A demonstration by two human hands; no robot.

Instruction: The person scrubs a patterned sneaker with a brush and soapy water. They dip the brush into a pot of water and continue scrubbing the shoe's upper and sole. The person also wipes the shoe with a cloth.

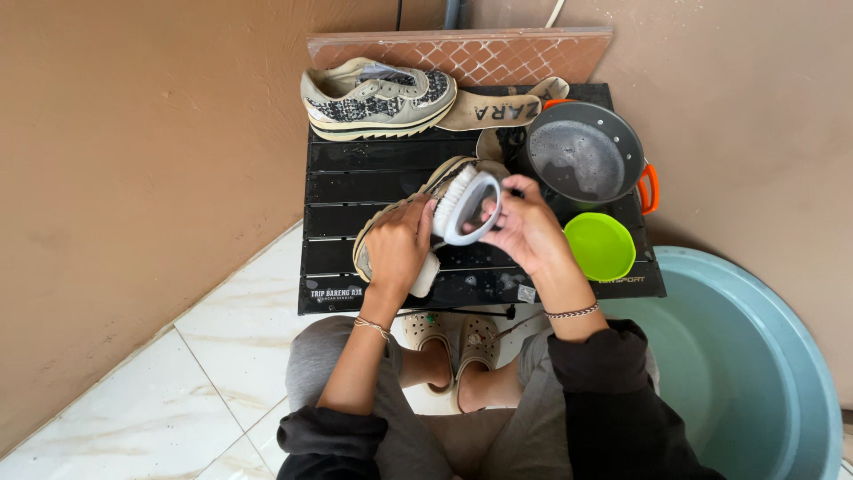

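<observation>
Head view: black slatted table (373, 178), tan walls (133, 133)

On the black slatted bench (355, 178) a beige patterned sneaker (378, 96) lies at the far left edge; a printed insole (493, 111) lies right of it; the dark round pan (586, 158) sits far right, the lime-green plastic bowl (601, 245) before it; a pale blue plastic tub (755, 356) stands right of the bench.

White lettering (338, 293) and small white label (527, 293) along black table's (355, 178) near edge
</observation>
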